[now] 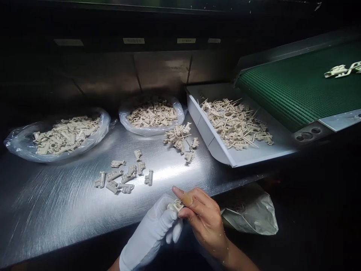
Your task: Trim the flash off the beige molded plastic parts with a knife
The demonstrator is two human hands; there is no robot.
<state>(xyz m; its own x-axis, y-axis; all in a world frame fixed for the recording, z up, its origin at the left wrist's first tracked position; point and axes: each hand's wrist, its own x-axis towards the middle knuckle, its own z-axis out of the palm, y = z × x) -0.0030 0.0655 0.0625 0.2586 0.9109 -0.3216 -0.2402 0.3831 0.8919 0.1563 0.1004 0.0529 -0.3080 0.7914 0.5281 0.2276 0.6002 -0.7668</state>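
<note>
My left hand [158, 222], in a white glove, pinches a small cream moulded plastic part [175, 205] above the bench's front edge. Bare except for a yellowish wrap on the index finger, my right hand [204, 216] grips the part's right side between thumb and fingers. Part of the piece is hidden behind the fingers. Beyond my hands, several similar loose plastic parts [128, 175] lie scattered on the metal bench [70, 199]. A small heap of parts with thin stems [178, 138] sits farther back.
Two plastic-lined containers full of cream parts stand at the back, one left [17, 146] and one centre [141, 131]. A white tray [208, 141] holds stemmed pieces, beside a green conveyor belt [287, 86] carrying another piece [337, 71]. A pale bag [254, 210] hangs below the bench edge.
</note>
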